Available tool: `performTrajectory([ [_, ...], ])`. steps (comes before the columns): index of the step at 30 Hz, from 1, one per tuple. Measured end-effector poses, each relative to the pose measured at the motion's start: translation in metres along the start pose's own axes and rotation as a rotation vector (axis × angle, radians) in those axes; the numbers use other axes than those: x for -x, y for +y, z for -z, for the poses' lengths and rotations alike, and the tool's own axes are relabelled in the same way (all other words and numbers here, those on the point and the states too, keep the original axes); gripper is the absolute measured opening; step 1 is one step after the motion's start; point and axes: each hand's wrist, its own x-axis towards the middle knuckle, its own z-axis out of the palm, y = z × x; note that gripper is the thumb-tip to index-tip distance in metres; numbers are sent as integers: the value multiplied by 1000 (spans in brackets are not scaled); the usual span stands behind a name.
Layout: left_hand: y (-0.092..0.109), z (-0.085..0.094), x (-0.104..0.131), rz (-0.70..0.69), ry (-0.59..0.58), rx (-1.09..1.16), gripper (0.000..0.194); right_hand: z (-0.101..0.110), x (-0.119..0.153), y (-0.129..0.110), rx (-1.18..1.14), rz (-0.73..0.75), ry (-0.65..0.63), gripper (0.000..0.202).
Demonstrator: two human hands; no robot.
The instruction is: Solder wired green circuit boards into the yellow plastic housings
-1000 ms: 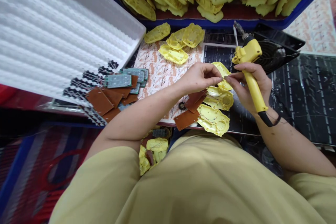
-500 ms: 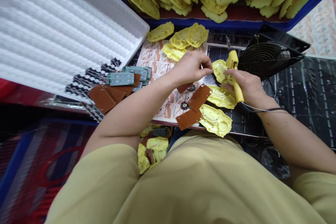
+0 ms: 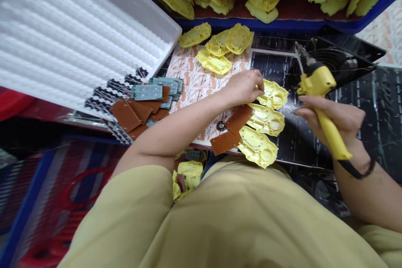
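Note:
My left hand [image 3: 245,86] is closed, its fingertips pinching the left end of a yellow plastic shell [image 3: 274,94] on the bench. Two more yellow shells [image 3: 266,119] lie in a row below it, with thin wires inside. My right hand [image 3: 337,119] is wrapped round the handle of a yellow soldering gun [image 3: 318,81], raised over the right side of the bench with its metal tip pointing up and away. Left of the shells rest brown circuit boards [image 3: 239,119] and a small round black speaker [image 3: 221,126].
A white foam tray [image 3: 78,33] and several green circuit boards [image 3: 147,93] are at left. Several yellow shells [image 3: 214,62] lie farther back, before a blue bin [image 3: 301,25] heaped with shells. A black fan [image 3: 348,48] stands at back right.
My right hand has let go of the shell and moved right with the soldering gun, turning its tip away. The shell now lies in the row, my left hand at its left end.

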Motion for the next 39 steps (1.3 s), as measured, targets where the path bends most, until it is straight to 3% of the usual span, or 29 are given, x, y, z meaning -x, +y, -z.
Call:
performTrajectory([
  [5, 4, -2, -9, 13, -60, -21, 24, 29, 35, -11, 319, -14, 202, 60],
  [8, 2, -4, -12, 5, -66, -45, 24, 26, 51, -16, 251, -78, 245, 56],
  [11, 1, -6, -13, -9, -61, -66, 23, 16, 58, -22, 84, -128, 202, 60],
  [18, 2, -6, -13, 8, -66, -69, 22, 1, 51, -21, -41, -66, 172, 31],
  [24, -2, -8, -14, -7, -40, -38, 20, 2, 41, -18, -58, -40, 102, 25],
  [30, 0, -6, -15, -1, -71, -41, 19, 7, 40, -22, -12, -60, 135, 24],
  [35, -2, -7, -16, -13, -56, -42, 20, 6, 41, -18, 38, -39, 51, 21],
  [39, -4, -9, -17, -26, -44, -29, 17, 10, 42, -17, -47, -64, 149, 26],
])
